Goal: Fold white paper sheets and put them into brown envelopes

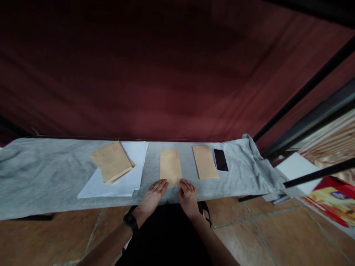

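A tan paper envelope (170, 166) lies lengthwise on the grey cloth straight in front of me. My left hand (155, 194) rests at its lower left corner, fingers stretched out and flat against the edge. At the lower right corner, my right hand (188, 195) touches the paper with its fingertips, the fingers slightly bent and the thumb apart from them. A second tan envelope (205, 162) lies to the right, slightly tilted. On the left, a small pile of tan envelopes (112, 160) sits askew on white paper sheets (116, 188).
A smartphone (221, 160) lies beside the right-hand envelope. The grey cloth (55, 170) covers a narrow bench, wrinkled at both ends. Dark red panelling (166, 92) rises behind it. To the right stand black metal bars (307, 87) and a red and yellow box (332, 199).
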Motion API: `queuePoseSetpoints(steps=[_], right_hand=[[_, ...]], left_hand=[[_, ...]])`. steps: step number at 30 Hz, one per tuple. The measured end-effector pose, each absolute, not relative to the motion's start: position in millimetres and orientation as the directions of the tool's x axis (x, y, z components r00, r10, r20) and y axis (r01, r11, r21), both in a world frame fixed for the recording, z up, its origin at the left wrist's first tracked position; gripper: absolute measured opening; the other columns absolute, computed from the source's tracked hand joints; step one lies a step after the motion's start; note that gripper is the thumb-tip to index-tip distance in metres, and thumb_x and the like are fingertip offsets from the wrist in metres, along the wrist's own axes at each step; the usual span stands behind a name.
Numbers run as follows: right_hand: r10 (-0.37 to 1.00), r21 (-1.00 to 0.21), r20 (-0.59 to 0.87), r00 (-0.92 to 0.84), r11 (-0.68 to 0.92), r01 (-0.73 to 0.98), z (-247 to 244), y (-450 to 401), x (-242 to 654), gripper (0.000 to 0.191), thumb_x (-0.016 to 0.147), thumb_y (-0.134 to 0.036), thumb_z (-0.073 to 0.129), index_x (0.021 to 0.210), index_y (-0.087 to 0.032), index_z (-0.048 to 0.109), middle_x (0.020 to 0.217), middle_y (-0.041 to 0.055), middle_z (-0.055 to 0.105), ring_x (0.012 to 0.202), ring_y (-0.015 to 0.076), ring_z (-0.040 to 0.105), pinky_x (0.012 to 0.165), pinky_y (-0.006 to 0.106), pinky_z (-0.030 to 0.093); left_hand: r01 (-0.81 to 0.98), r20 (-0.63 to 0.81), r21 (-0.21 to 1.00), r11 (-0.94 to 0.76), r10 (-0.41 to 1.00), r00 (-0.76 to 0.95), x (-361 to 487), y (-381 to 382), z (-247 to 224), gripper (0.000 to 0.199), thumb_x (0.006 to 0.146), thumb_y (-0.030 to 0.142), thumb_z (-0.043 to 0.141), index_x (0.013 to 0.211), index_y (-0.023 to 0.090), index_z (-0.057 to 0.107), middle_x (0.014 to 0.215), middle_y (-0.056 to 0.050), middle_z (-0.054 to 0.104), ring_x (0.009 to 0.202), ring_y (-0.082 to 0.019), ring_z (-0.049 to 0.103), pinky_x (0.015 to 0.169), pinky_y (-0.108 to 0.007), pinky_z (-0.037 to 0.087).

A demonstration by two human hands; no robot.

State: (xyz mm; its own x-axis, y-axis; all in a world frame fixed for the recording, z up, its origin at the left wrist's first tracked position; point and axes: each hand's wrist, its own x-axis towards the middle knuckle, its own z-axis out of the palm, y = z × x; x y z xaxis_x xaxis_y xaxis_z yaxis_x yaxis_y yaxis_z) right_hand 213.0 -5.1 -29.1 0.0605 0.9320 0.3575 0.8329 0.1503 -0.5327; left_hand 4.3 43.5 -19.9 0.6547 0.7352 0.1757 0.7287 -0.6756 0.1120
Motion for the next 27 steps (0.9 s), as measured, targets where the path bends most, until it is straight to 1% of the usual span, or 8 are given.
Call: queuePoseSetpoints(steps=[6,13,15,17,20,22,24,27], right_hand=[[0.933,-0.534,0.355,0.058,0.152,0.832,-27,-4,216,0.040,0.088,-0.005,0.044,0.117,-0.022,0.066,0.125,0.0064,0.068,0.115,0.0212,0.062,0.101,0.040,0.045],[0.943,-0.490,0.332,0.016,0.158,0.857,-27,-8,220,0.043,0.089,-0.005,0.045,0.122,-0.024,0.064,0.129,0.0044,0.066,0.116,0.0198,0.060,0.101,0.038,0.045],[0.945,-0.455,0.327,-0.015,0.171,0.874,-24,-1,219,0.038,0.091,-0.008,0.047,0.122,-0.023,0.064,0.130,0.0047,0.066,0.120,0.0197,0.059,0.104,0.038,0.043],[0.941,-0.413,0.328,-0.082,0.221,0.884,-20,12,216,0.036,0.094,-0.014,0.048,0.125,-0.022,0.063,0.133,0.0054,0.065,0.126,0.0198,0.055,0.109,0.039,0.040],[0.927,-0.335,0.299,-0.226,0.324,0.885,-16,38,213,0.039,0.099,-0.024,0.044,0.137,-0.024,0.056,0.141,0.0052,0.059,0.135,0.0189,0.049,0.114,0.041,0.036],[0.921,-0.288,0.263,-0.286,0.358,0.888,-16,56,212,0.042,0.102,-0.029,0.041,0.142,-0.025,0.050,0.147,0.0058,0.053,0.139,0.0196,0.045,0.116,0.044,0.033],[0.915,-0.248,0.243,-0.323,0.381,0.891,-18,72,213,0.045,0.103,-0.031,0.039,0.146,-0.022,0.045,0.150,0.0073,0.048,0.141,0.0192,0.041,0.118,0.044,0.030],[0.913,-0.211,0.256,-0.318,0.374,0.903,-21,93,217,0.049,0.103,-0.030,0.038,0.151,-0.020,0.037,0.154,0.0087,0.042,0.144,0.0184,0.038,0.122,0.043,0.023]], left_hand=[[0.737,0.212,0.161,-0.656,0.752,0.624,1,42,-30,0.067,0.080,-0.001,0.032,0.140,0.022,0.051,0.144,-0.005,0.057,0.131,-0.018,0.052,0.108,-0.038,0.046],[0.738,0.281,0.268,-0.619,0.783,0.555,5,39,-29,0.060,0.082,0.001,0.036,0.134,0.022,0.056,0.139,-0.005,0.060,0.129,-0.017,0.054,0.108,-0.040,0.046],[0.728,0.319,0.290,-0.621,0.780,0.538,5,40,-28,0.053,0.087,0.003,0.035,0.130,0.021,0.059,0.136,-0.005,0.063,0.126,-0.017,0.056,0.106,-0.038,0.048],[0.727,0.337,0.300,-0.618,0.781,0.525,8,42,-25,0.041,0.094,0.012,0.037,0.126,0.020,0.061,0.131,-0.006,0.065,0.122,-0.018,0.059,0.104,-0.037,0.050],[0.757,0.316,0.267,-0.597,0.796,0.517,16,45,-17,0.032,0.099,0.032,0.043,0.122,0.021,0.063,0.126,-0.007,0.068,0.115,-0.022,0.062,0.098,-0.042,0.052],[0.788,0.299,0.225,-0.573,0.810,0.504,24,47,-12,0.035,0.099,0.037,0.043,0.123,0.021,0.063,0.126,-0.009,0.067,0.113,-0.025,0.063,0.096,-0.044,0.052],[0.813,0.296,0.188,-0.551,0.821,0.488,31,49,-11,0.038,0.100,0.037,0.042,0.129,0.021,0.060,0.133,-0.010,0.064,0.120,-0.026,0.060,0.099,-0.045,0.049],[0.822,0.295,0.138,-0.552,0.816,0.498,35,50,-14,0.045,0.100,0.035,0.039,0.140,0.018,0.052,0.148,-0.012,0.051,0.137,-0.027,0.047,0.111,-0.047,0.041]])
